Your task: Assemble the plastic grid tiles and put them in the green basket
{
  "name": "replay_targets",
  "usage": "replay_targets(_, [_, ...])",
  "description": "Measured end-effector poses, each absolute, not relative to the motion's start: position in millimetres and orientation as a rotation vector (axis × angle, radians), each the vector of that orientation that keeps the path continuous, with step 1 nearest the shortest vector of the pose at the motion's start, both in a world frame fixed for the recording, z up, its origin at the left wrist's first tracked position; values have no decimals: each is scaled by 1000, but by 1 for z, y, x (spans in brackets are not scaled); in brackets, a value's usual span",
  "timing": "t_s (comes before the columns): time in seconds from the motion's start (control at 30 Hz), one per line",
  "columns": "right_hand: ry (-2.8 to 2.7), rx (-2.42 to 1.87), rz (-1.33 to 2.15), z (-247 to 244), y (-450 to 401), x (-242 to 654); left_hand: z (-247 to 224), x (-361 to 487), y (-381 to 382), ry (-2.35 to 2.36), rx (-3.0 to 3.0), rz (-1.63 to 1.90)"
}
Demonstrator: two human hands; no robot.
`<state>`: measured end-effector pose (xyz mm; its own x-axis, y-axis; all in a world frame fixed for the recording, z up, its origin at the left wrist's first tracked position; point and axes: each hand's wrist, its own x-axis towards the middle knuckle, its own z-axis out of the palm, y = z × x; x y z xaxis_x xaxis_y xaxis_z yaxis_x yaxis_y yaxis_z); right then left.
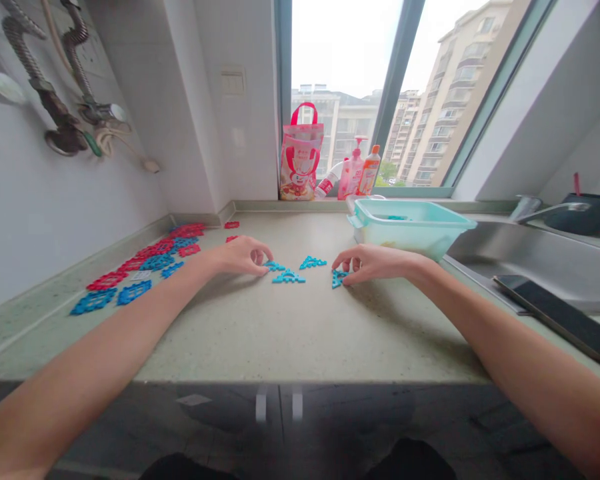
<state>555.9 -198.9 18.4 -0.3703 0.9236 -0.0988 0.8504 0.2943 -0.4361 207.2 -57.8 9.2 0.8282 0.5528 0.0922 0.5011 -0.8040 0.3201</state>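
Observation:
My left hand [247,255] pinches the edge of a blue triangular building piece [275,266] lying on the counter. In my right hand [367,261], thumb and fingers close on another blue triangular piece [337,279] with notched edges. Between the hands, two more such pieces rest flat: one nearer me [289,277] and one farther back [313,262]. Part of each gripped piece is covered by fingertips.
Red and blue notched pieces [155,257] lie in rows along the left wall. A turquoise plastic basin [410,233] stands behind my right forearm, beside the steel sink [530,257]. A dark phone [555,317] rests at the sink's edge. Bottles [351,175] line the sill.

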Motion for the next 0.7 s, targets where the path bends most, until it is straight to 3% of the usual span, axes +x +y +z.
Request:
replay_targets(0.23, [-2338, -1666, 573, 12, -203, 541, 2, 210, -61, 928, 2694, 292])
replay_targets(0.57, [-2244, -1552, 430, 10, -204, 533, 13, 219, -75, 719, 2634, 534])
replay_targets(0.7, [-2212, -1451, 388, 4, -202, 523, 22, 212, -76, 687, 2708, 438])
